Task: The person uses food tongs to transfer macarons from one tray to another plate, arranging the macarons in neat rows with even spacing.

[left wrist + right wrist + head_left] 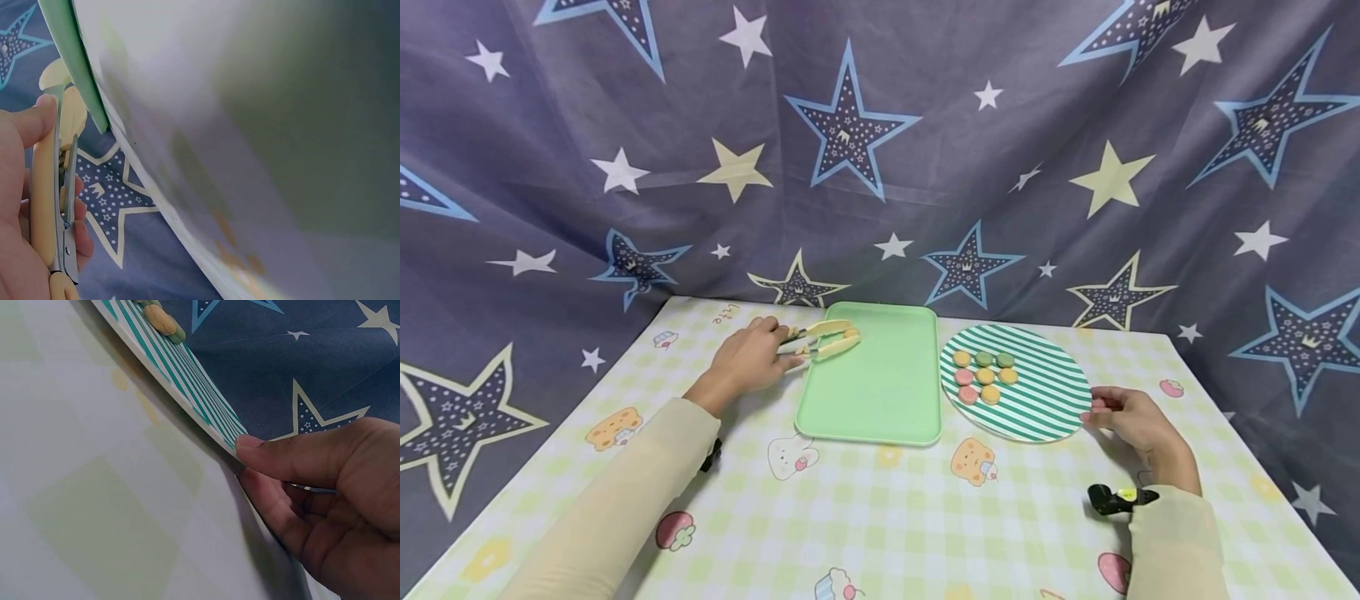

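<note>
My left hand (748,358) grips a pair of tongs (808,340) with pale yellow tips. The tips reach over the left side of the light green tray (880,429), and a small yellow macaron (852,333) shows between their ends. In the left wrist view the thumb lies along the yellow handle of the tongs (44,200). On the right, my right hand (1131,421) pinches the rim of a round plate (1052,383) with green and white stripes, thumb on top and fingers beneath. Yellow, green and pink macarons (985,377) sit in a cluster on the plate's left half.
Tray and plate stand side by side on a table with a checked cloth (865,517) printed with cartoon figures. A dark curtain with stars (880,225) hangs right behind the table's far edge. A black wrist camera (1120,498) sits on the right wrist.
</note>
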`<state>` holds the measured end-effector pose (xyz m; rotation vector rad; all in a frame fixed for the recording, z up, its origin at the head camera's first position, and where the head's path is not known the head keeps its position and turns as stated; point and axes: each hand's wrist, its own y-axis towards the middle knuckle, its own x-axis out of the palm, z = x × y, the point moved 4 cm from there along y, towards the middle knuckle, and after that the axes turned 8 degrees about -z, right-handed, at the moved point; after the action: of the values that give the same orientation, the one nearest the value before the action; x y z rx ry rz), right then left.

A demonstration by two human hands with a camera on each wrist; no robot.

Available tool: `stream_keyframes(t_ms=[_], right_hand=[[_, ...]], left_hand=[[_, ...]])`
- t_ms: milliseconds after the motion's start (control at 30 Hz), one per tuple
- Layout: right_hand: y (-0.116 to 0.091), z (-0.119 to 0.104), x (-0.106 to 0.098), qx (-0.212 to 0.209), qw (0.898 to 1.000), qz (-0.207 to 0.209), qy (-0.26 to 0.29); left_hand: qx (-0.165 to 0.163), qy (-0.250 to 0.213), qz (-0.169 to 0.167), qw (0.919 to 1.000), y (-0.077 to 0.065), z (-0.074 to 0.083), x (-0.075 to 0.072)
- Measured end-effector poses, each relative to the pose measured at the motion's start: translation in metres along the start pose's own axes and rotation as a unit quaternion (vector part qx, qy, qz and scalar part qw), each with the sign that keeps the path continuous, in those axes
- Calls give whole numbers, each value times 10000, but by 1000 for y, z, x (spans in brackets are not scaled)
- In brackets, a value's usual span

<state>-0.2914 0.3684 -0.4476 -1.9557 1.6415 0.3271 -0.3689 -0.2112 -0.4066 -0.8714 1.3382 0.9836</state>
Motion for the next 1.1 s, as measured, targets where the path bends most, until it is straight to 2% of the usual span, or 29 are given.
stream_keyframes(t_ms=[600,933,1100], right_hand=[[0,-1,-1,8,10000,4,1],[1,1,-1,3,10000,29,-50],[1,0,-1,49,10000,15,-21]], left_hand=[[69,-46,-17,10000,0,0,-2],[-87,-261,-242,9993,0,-6,-4],[-61,-333,-374,9987,0,-8,-7]])
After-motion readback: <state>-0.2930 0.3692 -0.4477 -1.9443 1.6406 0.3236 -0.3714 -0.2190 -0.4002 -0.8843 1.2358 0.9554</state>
